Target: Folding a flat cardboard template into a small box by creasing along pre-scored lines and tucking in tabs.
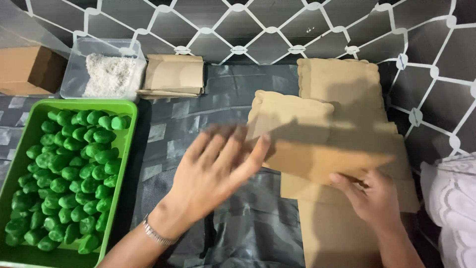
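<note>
Pinched by right hand (374, 198): near edge of one flat brown cardboard piece (317, 154), scallop-edged at far end, tilted over stack of similar cardboard sheets (347, 84), count unclear. Spread flat, fingers blurred: left hand (213, 171), at cardboard piece's left edge, contact unclear. Worn on left wrist: one metal bracelet (156, 233). Lay at left on dark mat (248, 228): one green tray (126, 144) with dozens of green lumps (69, 178). Beyond: one clear tub (79, 59) of white flakes, one folded-cardboard bundle (173, 74), one brown box (25, 69).
</note>
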